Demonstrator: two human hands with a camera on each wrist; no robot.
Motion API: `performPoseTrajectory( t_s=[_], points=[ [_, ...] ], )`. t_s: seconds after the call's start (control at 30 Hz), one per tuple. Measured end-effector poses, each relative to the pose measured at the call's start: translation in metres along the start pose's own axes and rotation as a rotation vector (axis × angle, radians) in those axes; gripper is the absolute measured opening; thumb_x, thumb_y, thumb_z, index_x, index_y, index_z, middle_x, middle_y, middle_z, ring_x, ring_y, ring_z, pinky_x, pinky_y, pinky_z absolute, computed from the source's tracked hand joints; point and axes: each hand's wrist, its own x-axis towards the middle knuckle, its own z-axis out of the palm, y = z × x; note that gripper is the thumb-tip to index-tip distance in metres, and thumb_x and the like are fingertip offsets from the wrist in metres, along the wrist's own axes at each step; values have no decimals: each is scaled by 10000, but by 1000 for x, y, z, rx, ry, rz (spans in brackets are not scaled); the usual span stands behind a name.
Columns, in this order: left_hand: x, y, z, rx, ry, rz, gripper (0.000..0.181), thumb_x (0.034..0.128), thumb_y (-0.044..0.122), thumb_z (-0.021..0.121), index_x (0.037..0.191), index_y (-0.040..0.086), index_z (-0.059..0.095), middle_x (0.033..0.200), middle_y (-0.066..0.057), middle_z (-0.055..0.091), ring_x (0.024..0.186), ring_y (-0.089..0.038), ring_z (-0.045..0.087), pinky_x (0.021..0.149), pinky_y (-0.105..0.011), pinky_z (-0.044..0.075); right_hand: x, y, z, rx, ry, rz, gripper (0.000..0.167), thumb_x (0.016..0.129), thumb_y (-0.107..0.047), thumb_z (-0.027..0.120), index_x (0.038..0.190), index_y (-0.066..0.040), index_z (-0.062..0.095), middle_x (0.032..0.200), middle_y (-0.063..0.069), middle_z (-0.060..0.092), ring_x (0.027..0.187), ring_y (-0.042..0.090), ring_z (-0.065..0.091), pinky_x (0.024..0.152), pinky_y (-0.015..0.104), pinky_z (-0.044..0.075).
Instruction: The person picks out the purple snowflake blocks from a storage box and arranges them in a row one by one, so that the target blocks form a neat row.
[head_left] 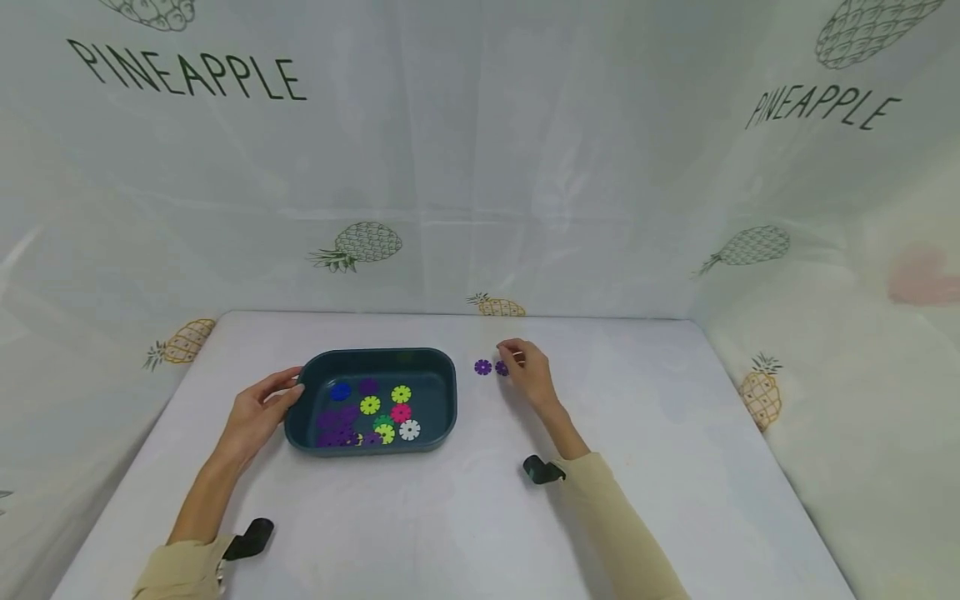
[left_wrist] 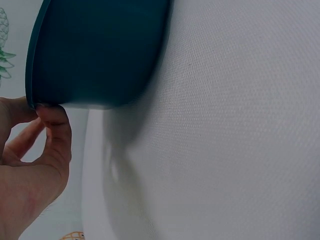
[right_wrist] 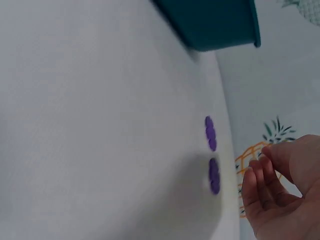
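Note:
A dark teal tray (head_left: 442,417) holds purple, yellow, blue, red, green and white flower-shaped discs. My left hand (head_left: 251,417) pinches the tray's left rim between thumb and fingers; the left wrist view shows this hand (left_wrist: 37,155) at the rim of the tray (left_wrist: 100,55). Right of the tray, two purple discs lie side by side on the table, the left one (head_left: 483,367) fully seen and the right one (head_left: 501,367) partly behind my right hand (head_left: 531,375). In the right wrist view the right hand (right_wrist: 285,190) hovers beside both discs, fingers bent loosely, nothing visible between them.
The white tabletop (head_left: 675,467) ends at a back edge against a hanging curtain (head_left: 585,167) printed with pineapples. Black wrist mounts sit near the left sleeve (head_left: 251,538) and the right sleeve (head_left: 542,470).

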Motion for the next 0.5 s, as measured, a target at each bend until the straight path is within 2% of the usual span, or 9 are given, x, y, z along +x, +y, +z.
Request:
performPoseTrajectory(
  t_s=[0.27,0.5],
  points=[
    [0,0,0,2,-5,2,574,1065,307,592,1508,-31,455,1359,-218,507,950,91,595,773,-130,530,3,-29,5,49,-95,-67,194,1052,-157,614,1144,-16,711,1059,116,725,952,233,693,885,381,575],
    [2,-3,1,-1,-4,-11,576,1069,310,582,1519,-21,443,1370,-207,498,954,114,586,782,-123,528,4,-53,18,123,-194,-101,183,1041,-136,631,1157,-9,693,1053,167,707,911,356,700,768,299,590]
  ],
)
